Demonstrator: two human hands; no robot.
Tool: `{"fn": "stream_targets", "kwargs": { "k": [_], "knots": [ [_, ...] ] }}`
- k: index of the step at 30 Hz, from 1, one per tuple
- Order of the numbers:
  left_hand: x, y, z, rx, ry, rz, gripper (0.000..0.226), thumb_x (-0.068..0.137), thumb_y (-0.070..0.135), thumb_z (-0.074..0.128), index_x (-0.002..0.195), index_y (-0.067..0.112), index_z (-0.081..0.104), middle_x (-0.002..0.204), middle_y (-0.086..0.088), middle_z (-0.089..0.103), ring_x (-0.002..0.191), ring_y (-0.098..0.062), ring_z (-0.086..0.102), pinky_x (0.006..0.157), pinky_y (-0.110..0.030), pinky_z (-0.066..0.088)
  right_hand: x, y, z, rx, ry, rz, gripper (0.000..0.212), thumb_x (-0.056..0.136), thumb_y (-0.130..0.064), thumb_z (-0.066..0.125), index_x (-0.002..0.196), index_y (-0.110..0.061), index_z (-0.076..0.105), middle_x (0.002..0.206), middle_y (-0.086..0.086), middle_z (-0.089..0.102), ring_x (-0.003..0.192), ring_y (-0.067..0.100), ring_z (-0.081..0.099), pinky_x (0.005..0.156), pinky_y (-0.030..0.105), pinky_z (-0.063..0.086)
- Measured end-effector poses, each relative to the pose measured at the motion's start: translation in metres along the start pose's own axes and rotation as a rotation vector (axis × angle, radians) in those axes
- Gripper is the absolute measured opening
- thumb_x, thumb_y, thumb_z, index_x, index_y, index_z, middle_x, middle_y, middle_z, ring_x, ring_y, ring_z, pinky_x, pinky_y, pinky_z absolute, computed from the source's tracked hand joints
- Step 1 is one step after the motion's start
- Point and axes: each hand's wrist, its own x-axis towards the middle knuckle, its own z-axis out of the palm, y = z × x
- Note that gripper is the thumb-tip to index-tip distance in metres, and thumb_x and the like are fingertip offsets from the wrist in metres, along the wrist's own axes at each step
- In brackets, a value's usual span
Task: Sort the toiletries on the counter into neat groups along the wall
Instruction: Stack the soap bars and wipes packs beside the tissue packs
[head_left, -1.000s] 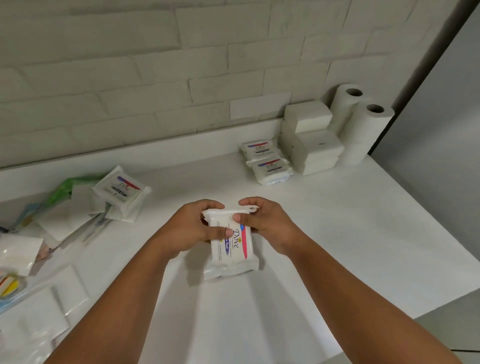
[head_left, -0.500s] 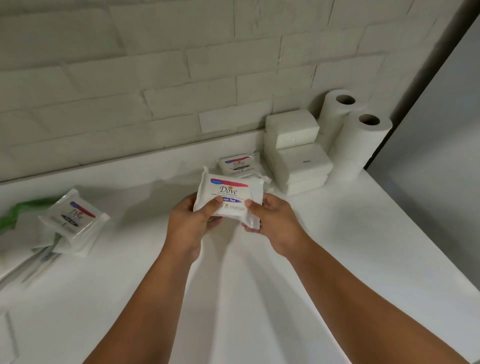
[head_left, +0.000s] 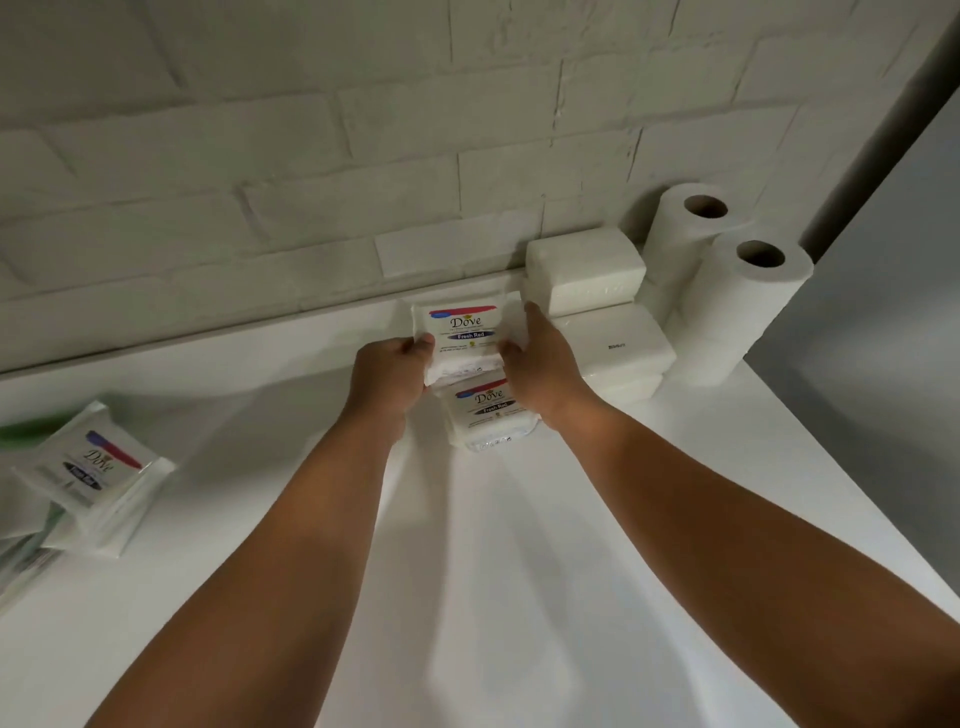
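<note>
A white Dove wipes pack (head_left: 466, 330) is held at the back of the white counter (head_left: 519, 571), close to the wall. My left hand (head_left: 390, 371) grips its left edge and my right hand (head_left: 540, 364) grips its right edge. Just in front of it lies a second Dove pack (head_left: 491, 415), partly under the held one. What lies beneath the held pack is hidden. Two more Dove packs (head_left: 96, 470) sit stacked at the counter's left.
Stacked white tissue packs (head_left: 602, 312) stand right of the held pack, and two paper rolls (head_left: 727, 291) stand in the corner. Loose sachets and a green item (head_left: 21, 431) lie at the far left edge. The counter's right edge drops off.
Both hands carried the Dove pack from the counter's middle back to the wall, turning it label-up and bringing it over the packs beside the tissue stack.
</note>
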Motion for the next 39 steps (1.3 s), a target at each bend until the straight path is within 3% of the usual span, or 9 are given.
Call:
{"fn": "stream_targets", "kwargs": {
  "k": [3,8,13,21,26,29,31,34,39],
  "knots": [
    [0.013,-0.004,0.007,-0.042,-0.004,-0.049,0.018,0.098,0.025,0.062,0.084,0.016,0.07,0.1,-0.01,0.072,0.091,-0.025,0.07,0.079,-0.034,0.06,0.01,0.005,0.002,-0.047,0.021,-0.015,0.045,0.099,-0.017,0.048,0.143,-0.024,0.043,0.138,0.005,0.054,0.118,0.025,0.056,0.097,0.039,0.05],
    [0.028,-0.011,0.016,-0.044,-0.031,-0.069,0.024,0.096,0.014,0.064,0.116,0.004,0.07,0.109,-0.012,0.072,0.093,-0.023,0.07,0.083,-0.032,0.06,0.022,0.012,0.008,-0.23,-0.014,-0.062,0.038,0.099,-0.014,0.047,0.135,-0.025,0.055,0.128,0.003,0.056,0.112,0.023,0.058,0.088,0.029,0.05],
    [0.028,-0.016,0.022,0.122,0.027,0.021,0.021,0.092,0.013,0.067,0.112,0.008,0.073,0.091,-0.004,0.072,0.087,-0.026,0.072,0.086,-0.044,0.059,0.025,0.02,0.015,-0.363,-0.07,-0.029,0.045,0.098,-0.012,0.04,0.137,-0.031,0.05,0.118,-0.006,0.059,0.1,0.016,0.057,0.087,0.036,0.054],
    [0.025,-0.03,0.022,0.209,0.062,0.069,0.018,0.092,0.017,0.065,0.106,0.012,0.075,0.095,-0.004,0.075,0.089,-0.026,0.071,0.086,-0.047,0.058,0.029,0.022,0.02,-0.448,-0.125,-0.03,0.033,0.094,-0.01,0.037,0.116,-0.029,0.052,0.096,-0.006,0.06,0.091,0.019,0.062,0.08,0.043,0.058],
    [0.025,-0.027,0.016,0.272,0.044,0.102,0.014,0.091,0.018,0.065,0.101,0.016,0.074,0.096,-0.005,0.075,0.091,-0.027,0.07,0.087,-0.047,0.057,0.024,0.016,0.023,-0.432,-0.132,-0.034,0.055,0.091,-0.011,0.044,0.141,-0.031,0.035,0.136,0.001,0.052,0.114,0.027,0.057,0.088,0.047,0.056],
    [0.016,-0.022,0.007,0.334,0.088,0.158,0.02,0.093,0.02,0.064,0.111,0.013,0.069,0.109,-0.007,0.071,0.103,-0.028,0.065,0.094,-0.034,0.051,0.016,0.009,0.026,-0.44,-0.068,-0.144,0.062,0.092,-0.013,0.049,0.15,-0.025,0.03,0.161,0.006,0.022,0.146,0.029,0.026,0.112,0.045,0.038],
    [0.007,-0.017,-0.004,0.37,0.111,0.205,0.033,0.095,0.025,0.063,0.125,0.011,0.065,0.122,-0.005,0.067,0.113,-0.023,0.062,0.096,-0.028,0.044,0.009,0.0,0.028,-0.43,-0.049,-0.235,0.057,0.094,-0.016,0.052,0.149,-0.019,0.035,0.162,0.008,0.019,0.149,0.025,0.016,0.118,0.037,0.026],
    [-0.007,-0.01,-0.031,0.361,0.144,0.261,0.038,0.093,0.032,0.065,0.127,0.015,0.065,0.124,0.0,0.067,0.109,-0.018,0.064,0.101,-0.032,0.047,-0.004,-0.016,0.04,-0.351,-0.05,-0.324,0.048,0.093,-0.019,0.056,0.141,-0.015,0.049,0.157,0.009,0.032,0.147,0.021,0.025,0.118,0.034,0.028],
    [-0.029,-0.01,-0.1,0.384,0.232,0.26,0.032,0.094,0.032,0.064,0.123,0.021,0.067,0.122,0.009,0.067,0.091,-0.007,0.063,0.087,-0.017,0.042,-0.025,-0.049,0.081,-0.283,-0.031,-0.449,0.034,0.091,-0.017,0.059,0.124,-0.011,0.062,0.134,0.006,0.057,0.125,0.021,0.053,0.104,0.022,0.035]
  ]
}}
